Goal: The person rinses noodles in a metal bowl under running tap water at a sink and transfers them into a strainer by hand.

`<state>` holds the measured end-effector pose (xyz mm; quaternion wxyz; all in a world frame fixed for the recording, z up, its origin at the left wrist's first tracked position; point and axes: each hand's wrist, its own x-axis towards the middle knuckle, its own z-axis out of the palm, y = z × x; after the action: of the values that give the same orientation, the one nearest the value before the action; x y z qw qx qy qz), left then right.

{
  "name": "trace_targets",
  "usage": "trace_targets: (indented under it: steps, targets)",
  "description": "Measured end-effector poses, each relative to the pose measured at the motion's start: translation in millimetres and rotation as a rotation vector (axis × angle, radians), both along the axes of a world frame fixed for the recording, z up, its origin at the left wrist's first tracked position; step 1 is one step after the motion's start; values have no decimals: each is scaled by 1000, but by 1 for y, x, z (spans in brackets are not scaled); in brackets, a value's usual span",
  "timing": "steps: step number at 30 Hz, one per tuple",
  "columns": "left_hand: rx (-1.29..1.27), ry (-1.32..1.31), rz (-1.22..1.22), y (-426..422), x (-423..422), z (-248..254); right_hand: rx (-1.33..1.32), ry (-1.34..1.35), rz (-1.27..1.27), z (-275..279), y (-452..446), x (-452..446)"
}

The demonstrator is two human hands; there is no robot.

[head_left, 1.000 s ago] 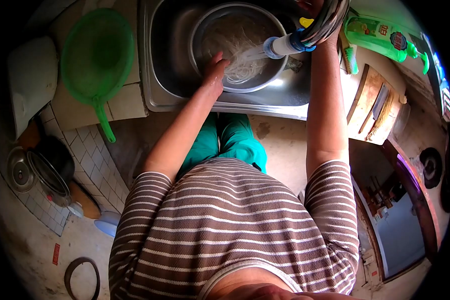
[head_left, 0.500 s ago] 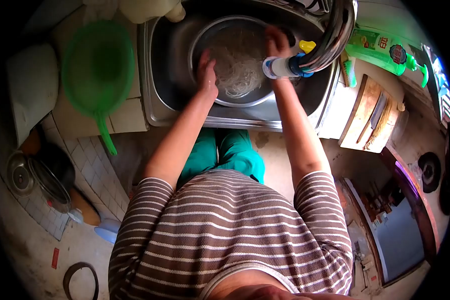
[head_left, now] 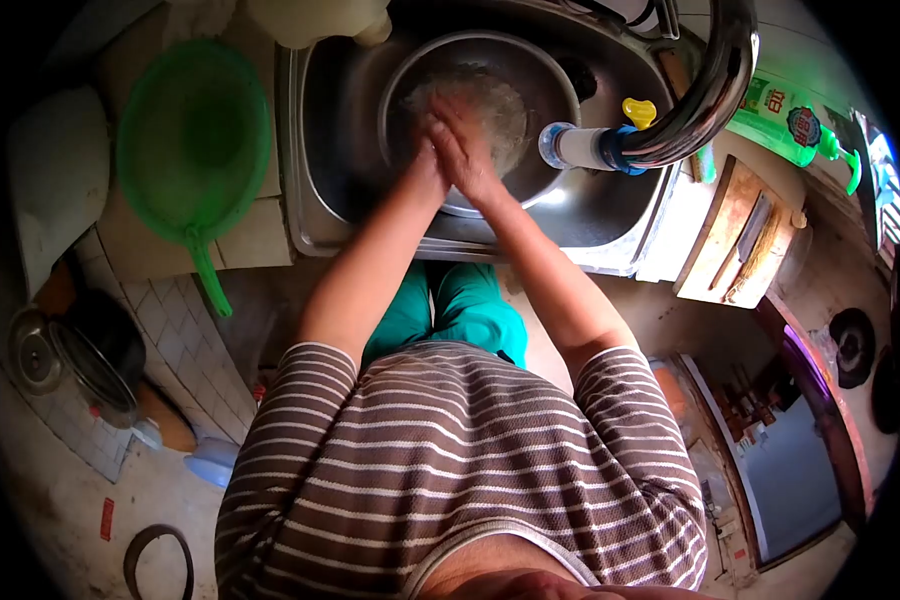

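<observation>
Pressing together over the steel basin (head_left: 396, 172), both hands sit on its 8 o'clock side, dial centred on the basin, 12 pointing away from the person. Right hand (head_left: 462, 152) lies flat-ish, back up, against left hand (head_left: 429, 163); left is partly hidden behind it, wrists near each other at the near rim. Fingertips are motion-blurred, so can't tell if either grip is open or closed, or if anything is pinched between the palms. Pale thin strands (head_left: 500, 112) are inside the basin, bunched from the middle toward 1–3 o'clock, right beside the fingers. Basin stands in the metal sink (head_left: 610, 225). Faucet (head_left: 715, 110) curves in from 3 o'clock; its clear-and-white nozzle (head_left: 575, 148) ends over the basin's rim at about 4. Dark round piece (head_left: 576, 77) in the sink just off the rim at 2. Yellow piece (head_left: 639, 113) next to the faucet at 3. Beyond the sink at 3: green pump bottle (head_left: 785, 122), lying tilted. At 4: wooden board (head_left: 715, 262) with a knife (head_left: 753, 226) on it. At 9: green strainer (head_left: 192, 140) on the tiled counter (head_left: 255, 235), handle running toward 8. Cream-coloured item (head_left: 315, 18) at 10, cut off by the frame edge. Dark pot (head_left: 110, 335) and glass lid (head_left: 92, 375) lower down at 8, well apart from the hands.
</observation>
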<state>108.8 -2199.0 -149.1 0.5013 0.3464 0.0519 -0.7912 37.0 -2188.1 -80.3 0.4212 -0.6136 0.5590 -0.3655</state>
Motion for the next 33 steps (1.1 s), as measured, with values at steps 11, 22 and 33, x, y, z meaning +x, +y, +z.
trace_targets:
  steps: [11,22,33]
  targets:
    - [0,53,-46,17,-16,55,-72,32,29,6,17,-5]
    - [421,-459,-93,31,9,76,-38,306,-305,-55,-6,-78]
    - [216,-161,65,22,-14,20,529,-575,-290,9,38,-11]
